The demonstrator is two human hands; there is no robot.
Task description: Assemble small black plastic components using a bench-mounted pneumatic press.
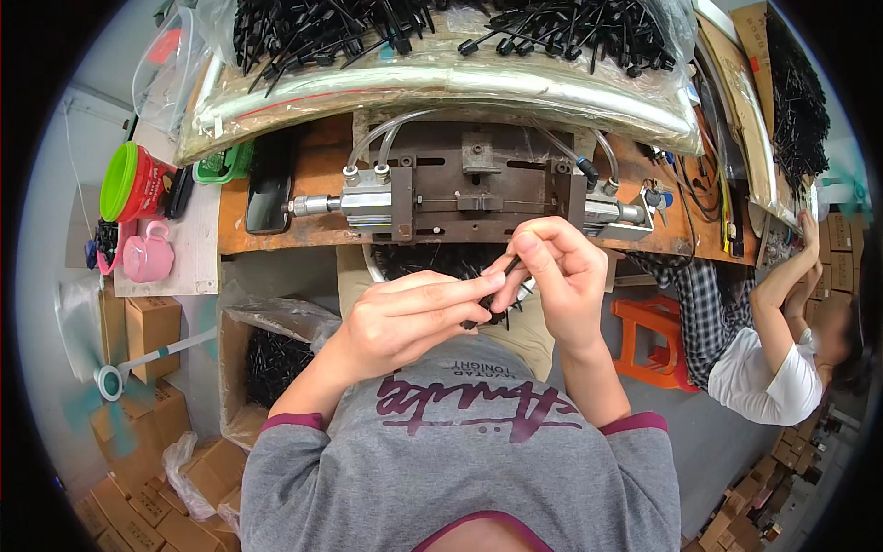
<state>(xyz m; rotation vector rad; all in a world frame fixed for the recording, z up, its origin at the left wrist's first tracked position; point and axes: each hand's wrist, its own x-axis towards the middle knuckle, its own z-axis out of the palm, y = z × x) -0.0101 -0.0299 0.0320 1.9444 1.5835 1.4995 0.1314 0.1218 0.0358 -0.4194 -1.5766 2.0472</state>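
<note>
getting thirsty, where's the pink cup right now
In the head view, the pink cup is at the left, on the pale board beside the wooden bench, just below the red tub in the picture.

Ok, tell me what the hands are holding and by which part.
The right hand pinches a thin black stick near its upper end, thumb against finger. The left hand is lower down; its exact hold is hidden.

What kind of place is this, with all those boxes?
Probably a small workshop or factory: there's a metal fixture on a wooden bench, heaped black parts and stacked cardboard boxes.
</note>
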